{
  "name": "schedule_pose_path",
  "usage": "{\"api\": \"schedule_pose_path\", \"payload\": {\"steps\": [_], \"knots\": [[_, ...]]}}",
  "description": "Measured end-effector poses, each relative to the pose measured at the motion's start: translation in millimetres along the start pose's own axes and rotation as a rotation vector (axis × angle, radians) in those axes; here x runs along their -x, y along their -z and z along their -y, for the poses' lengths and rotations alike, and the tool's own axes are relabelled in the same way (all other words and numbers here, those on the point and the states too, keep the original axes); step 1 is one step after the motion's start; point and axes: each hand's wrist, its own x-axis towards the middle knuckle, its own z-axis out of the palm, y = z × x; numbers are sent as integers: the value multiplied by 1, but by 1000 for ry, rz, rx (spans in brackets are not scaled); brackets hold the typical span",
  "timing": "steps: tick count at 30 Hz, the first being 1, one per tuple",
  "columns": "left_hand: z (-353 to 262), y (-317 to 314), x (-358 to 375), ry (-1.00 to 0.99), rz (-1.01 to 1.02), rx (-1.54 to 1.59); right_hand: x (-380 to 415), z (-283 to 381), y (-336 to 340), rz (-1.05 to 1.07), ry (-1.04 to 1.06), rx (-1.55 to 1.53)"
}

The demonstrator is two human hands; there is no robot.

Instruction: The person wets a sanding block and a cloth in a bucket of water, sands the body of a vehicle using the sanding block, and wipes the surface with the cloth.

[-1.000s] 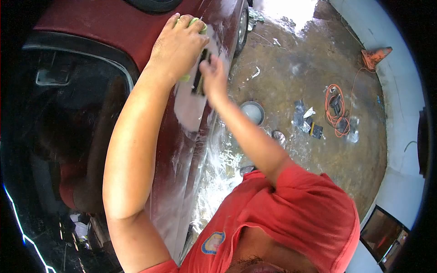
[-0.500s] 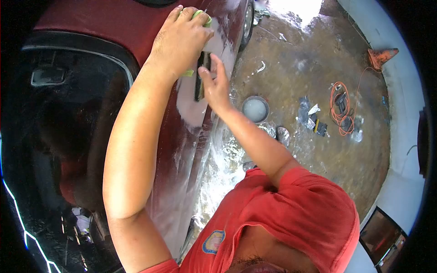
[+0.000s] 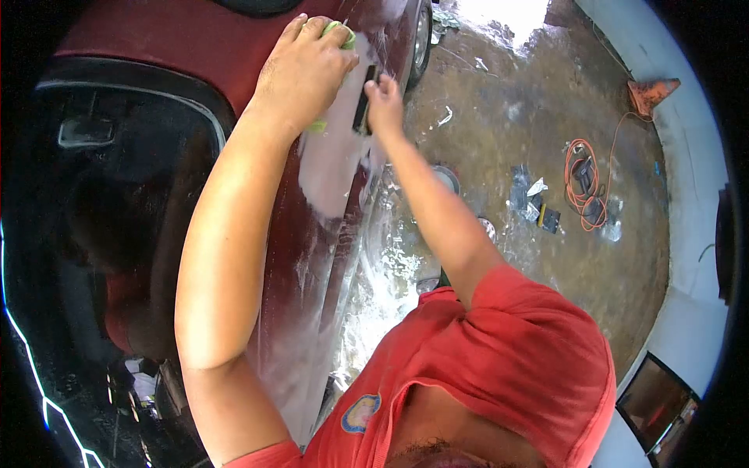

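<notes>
My left hand rests on the upper side of a dark red car, its fingers curled over a light-green cloth that also sticks out below the palm. In my right hand is a narrow dark sanding block, gripped between thumb and fingers along the car's side. A pale, smooth patch covers the panel under and between both hands. Whitish wet smears run down the bodywork below it. Whether the block touches the panel is hard to tell.
Behind my right forearm a bucket of cloudy water is partly hidden. Dark sheets and scraps lie on the wet floor, along with a coiled orange cord. An orange cone lies by the wall. The car's window is at left.
My right hand and the sanding block have moved up and outward toward the panel's edge, uncovering more of the pale patch. My right forearm now covers part of the bucket. My left hand has barely shifted.
</notes>
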Motion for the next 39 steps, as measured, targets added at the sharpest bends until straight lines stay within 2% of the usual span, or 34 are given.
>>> {"api": "schedule_pose_path", "payload": {"steps": [3,4,5,6,8,10,14,16,17,18,20,22,23,26,27,28,29,30,32,34,36,38,39], "knots": [[-1,1,-1,13,15,-15,-28,-25,-2,-2,-129,-62],[-1,2,-1,19,17,-9,11,22,-5,-31,-124,50],[-2,3,-1,18,24,-2,44,29,-13,-77,75,23],[-1,2,-1,20,29,2,83,67,-8,46,9,-12],[-1,-2,1,17,28,-3,90,53,-3,112,183,13],[0,-1,-1,11,23,-13,52,17,-7,0,336,102],[-1,2,0,16,43,0,-37,-27,-5,-8,-50,-17],[-1,3,-2,16,44,13,15,36,-8,-29,-102,4],[-1,3,-1,13,44,17,45,29,-21,-48,59,-145],[0,2,-2,15,43,19,83,50,-19,-11,216,26],[-2,1,0,-11,42,1,103,56,-8,132,228,-49],[0,4,-2,-18,51,22,60,30,-9,-8,338,99],[0,3,-2,-29,37,20,26,8,-10,-25,154,57],[-2,6,-4,-5,76,6,-38,-35,-10,-87,-92,-103],[-2,6,-4,-9,61,7,-17,-10,-10,-110,-110,6],[-1,5,-4,-10,46,11,16,23,-17,-116,-111,-125],[-2,3,-2,-13,38,17,43,20,-26,-163,153,70],[-2,4,-4,-1,32,22,75,34,-26,-44,160,-17],[0,9,-5,19,34,33,87,43,-13,70,227,-89],[3,9,-9,8,-13,4,46,21,-13,-27,198,15],[4,9,-9,11,-55,-18,-2,1,-14,-119,26,-1],[3,7,-8,20,-64,-26,-23,-6,-17,-175,-120,-8],[3,7,-8,27,-72,-29,-13,-1,-21,-182,-117,14]]}}
